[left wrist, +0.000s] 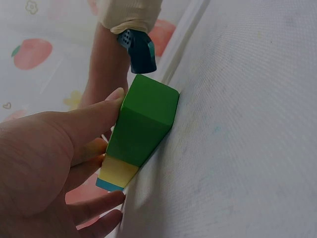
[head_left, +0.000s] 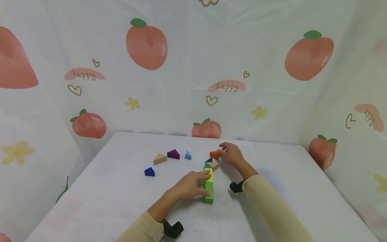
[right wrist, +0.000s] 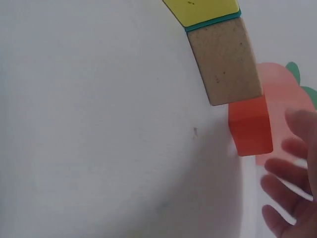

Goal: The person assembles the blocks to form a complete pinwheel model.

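Reaching in from the left, my left hand [head_left: 188, 187] rests its thumb on the long green block [head_left: 210, 188] and its fingertips on the yellow block [head_left: 209, 179]. Those blocks form a line pointing away from me, continued by a teal triangle [head_left: 207, 165], a plain wooden block [head_left: 215, 166] and a dark brown triangle [head_left: 209, 160]. An orange-red block [head_left: 213, 155] sits at the far end. My right hand [head_left: 233, 155] is beside it, fingers spread; in the right wrist view they are apart from the orange-red block [right wrist: 251, 128].
Left of the line lie a light blue triangle [head_left: 188, 155], a purple block [head_left: 173, 154], a wooden triangle [head_left: 160, 159] and a dark blue block [head_left: 149, 172]. A fruit-printed cloth [head_left: 181, 101] hangs behind the white table [head_left: 105, 188].
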`<state>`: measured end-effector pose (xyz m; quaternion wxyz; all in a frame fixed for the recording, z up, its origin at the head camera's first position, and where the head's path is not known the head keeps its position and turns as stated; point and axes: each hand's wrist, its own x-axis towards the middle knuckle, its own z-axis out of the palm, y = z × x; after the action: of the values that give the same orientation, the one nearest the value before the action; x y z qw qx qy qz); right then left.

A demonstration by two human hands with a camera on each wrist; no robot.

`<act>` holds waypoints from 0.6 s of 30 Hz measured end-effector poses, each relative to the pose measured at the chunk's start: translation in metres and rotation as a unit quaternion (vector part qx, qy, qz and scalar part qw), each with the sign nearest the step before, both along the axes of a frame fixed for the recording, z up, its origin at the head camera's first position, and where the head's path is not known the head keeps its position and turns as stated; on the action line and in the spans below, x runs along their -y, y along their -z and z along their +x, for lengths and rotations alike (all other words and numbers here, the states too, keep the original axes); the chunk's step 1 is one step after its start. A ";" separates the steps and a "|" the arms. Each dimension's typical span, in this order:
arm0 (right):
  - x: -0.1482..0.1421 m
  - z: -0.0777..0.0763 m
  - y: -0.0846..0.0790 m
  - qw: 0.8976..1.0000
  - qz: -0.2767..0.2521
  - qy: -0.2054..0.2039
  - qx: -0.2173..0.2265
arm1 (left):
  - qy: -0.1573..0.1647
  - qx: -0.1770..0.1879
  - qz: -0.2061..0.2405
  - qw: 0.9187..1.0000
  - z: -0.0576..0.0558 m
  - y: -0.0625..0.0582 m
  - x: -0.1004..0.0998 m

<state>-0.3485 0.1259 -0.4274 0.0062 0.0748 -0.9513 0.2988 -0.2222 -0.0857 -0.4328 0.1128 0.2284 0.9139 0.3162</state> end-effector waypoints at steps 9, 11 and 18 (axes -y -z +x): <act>0.000 -0.003 0.011 0.997 -0.039 0.061 0.034 | 0.002 -0.002 -0.003 1.000 -0.001 0.001 0.000; 0.003 -0.001 0.012 0.997 -0.047 0.052 0.031 | 0.003 -0.004 -0.004 1.000 -0.001 0.001 0.000; 0.015 0.002 0.011 0.997 -0.067 0.032 0.002 | 0.002 -0.005 -0.001 1.000 0.000 0.000 0.001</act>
<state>-0.3467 0.1112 -0.4383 0.0193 0.0428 -0.9311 0.3617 -0.2219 -0.0864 -0.4324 0.1093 0.2321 0.9142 0.3138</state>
